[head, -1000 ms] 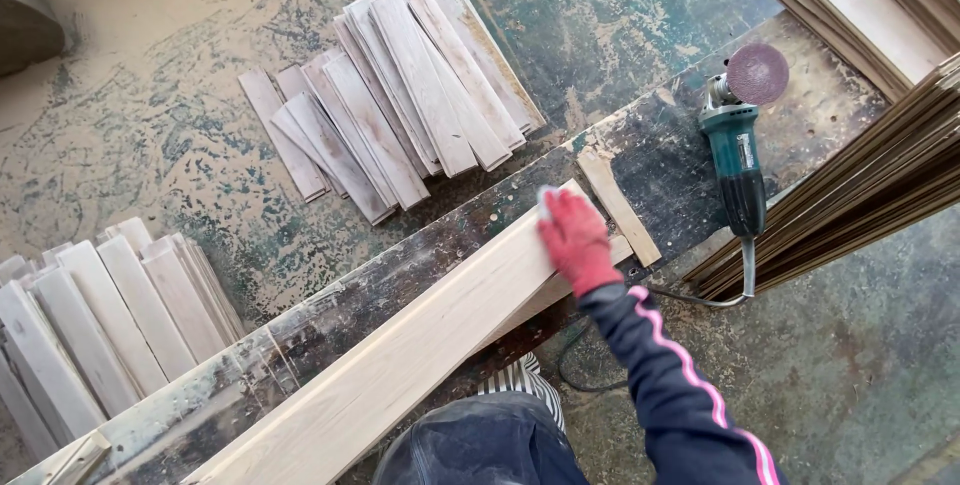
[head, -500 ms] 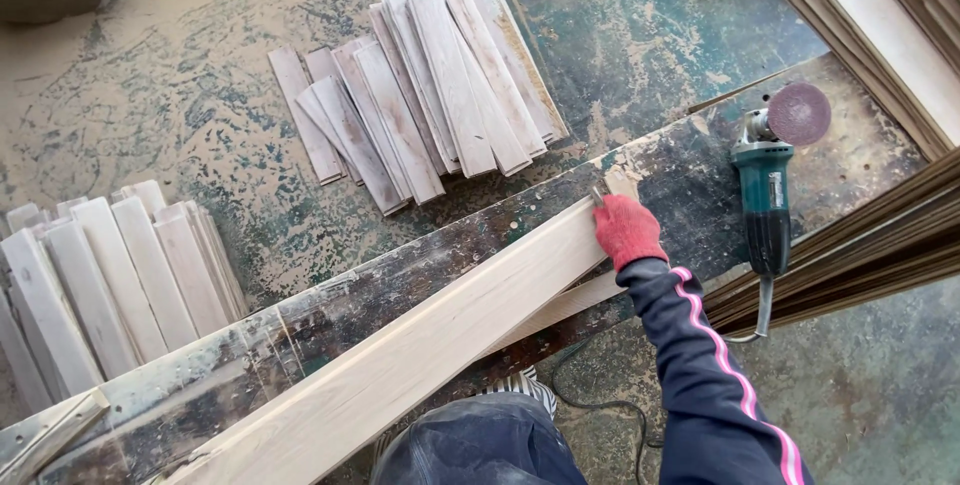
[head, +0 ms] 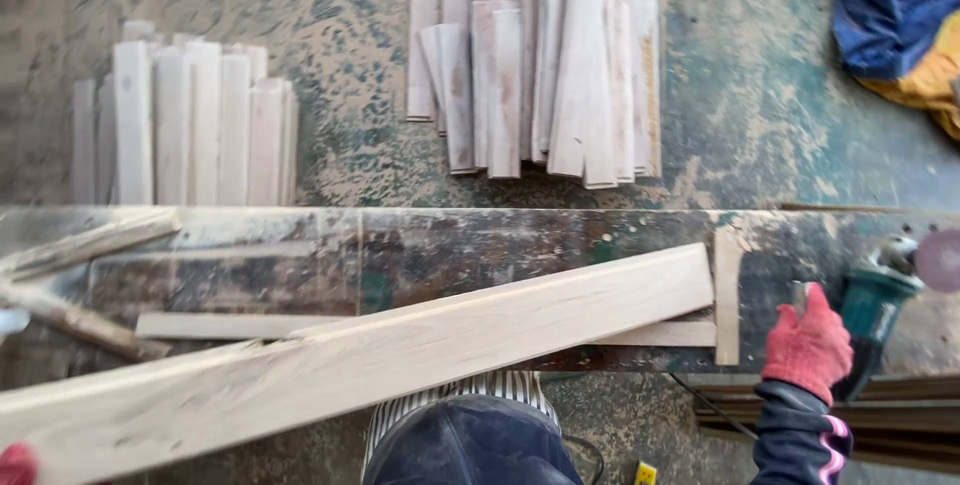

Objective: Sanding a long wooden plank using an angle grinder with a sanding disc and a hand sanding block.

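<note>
Honestly, I worry the long plank (head: pixel 400 345), balanced across the desk (head: pixel 480 245), could tip while my right hand (head: pixel 808 345), at three o'clock, closes loosely toward the grinder (head: pixel 875 310) and my left hand (head: pixel 15 465), its grip unclear, barely steadies it.

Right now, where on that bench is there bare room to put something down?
The dark workbench is bare behind the long board, up to its far edge. Crowded spots: left end with scrap strips, right end where the right hand meets the green grinder.

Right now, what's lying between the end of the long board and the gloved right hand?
In the head view, a short wooden strip stands crosswise on the bench between the long board and the right hand.
</note>
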